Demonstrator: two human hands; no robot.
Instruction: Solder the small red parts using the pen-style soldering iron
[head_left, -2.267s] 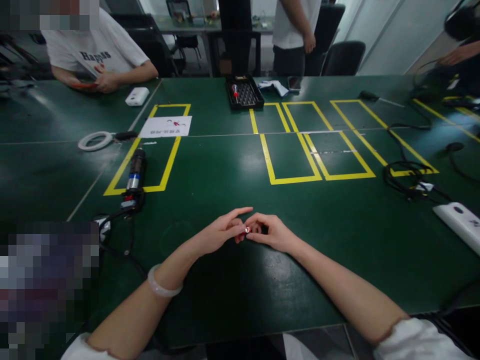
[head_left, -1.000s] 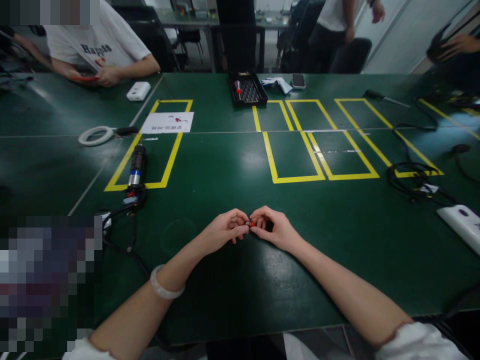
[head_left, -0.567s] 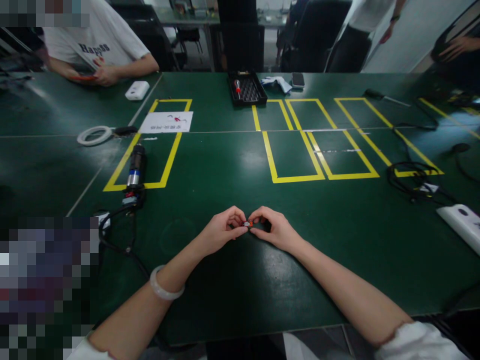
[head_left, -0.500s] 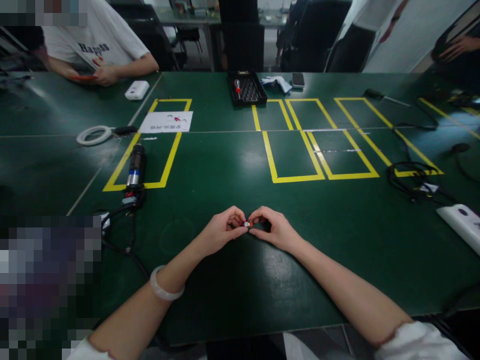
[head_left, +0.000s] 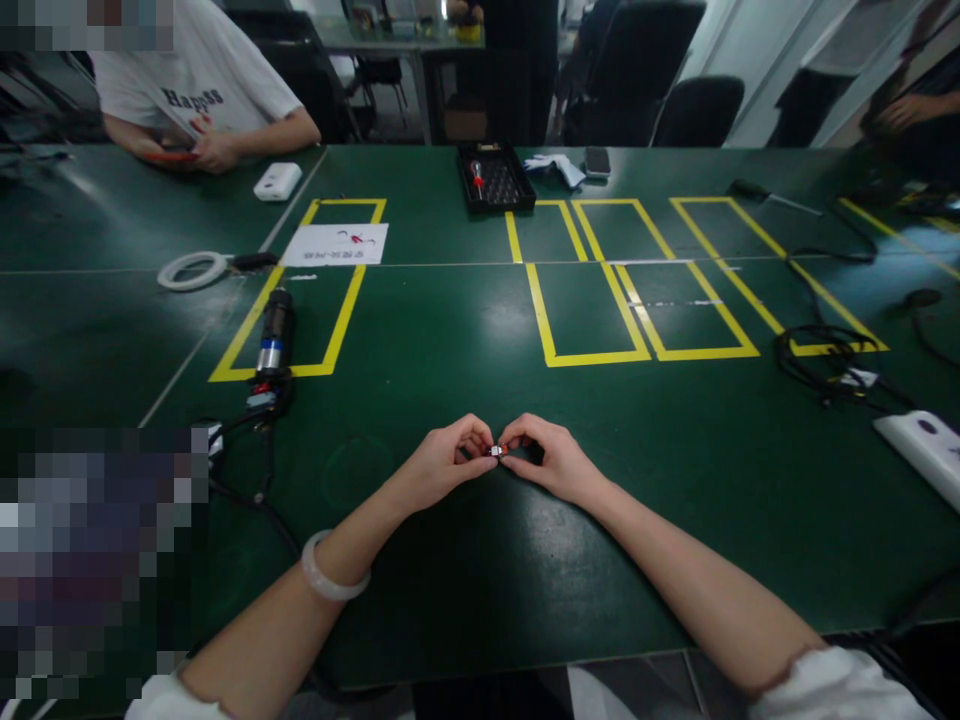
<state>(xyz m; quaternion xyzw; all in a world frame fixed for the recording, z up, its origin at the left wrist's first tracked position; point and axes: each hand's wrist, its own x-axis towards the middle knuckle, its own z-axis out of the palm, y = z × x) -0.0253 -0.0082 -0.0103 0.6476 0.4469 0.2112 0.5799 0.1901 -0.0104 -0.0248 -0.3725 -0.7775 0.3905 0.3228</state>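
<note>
My left hand [head_left: 442,462] and my right hand [head_left: 549,460] meet fingertip to fingertip low over the green table [head_left: 480,560], near its front edge. Both pinch one tiny part [head_left: 496,451], red and silver, held between thumbs and forefingers. The other fingers of each hand are curled in. A pale bangle [head_left: 330,570] sits on my left wrist. The part is too small to name.
A cylindrical tool [head_left: 271,335] with cable lies at the left by a yellow-taped box. A black bit case [head_left: 493,180], phone [head_left: 597,160] and white box [head_left: 277,181] are far. Coiled cables [head_left: 821,355] and a white device [head_left: 919,445] lie right. A person in a white shirt [head_left: 199,90] sits far left.
My left forefinger, stretched out 2.3 s ago, has curled in beside the thumb. Both hands stay together on the small part. People standing at the back have moved off to the right.
</note>
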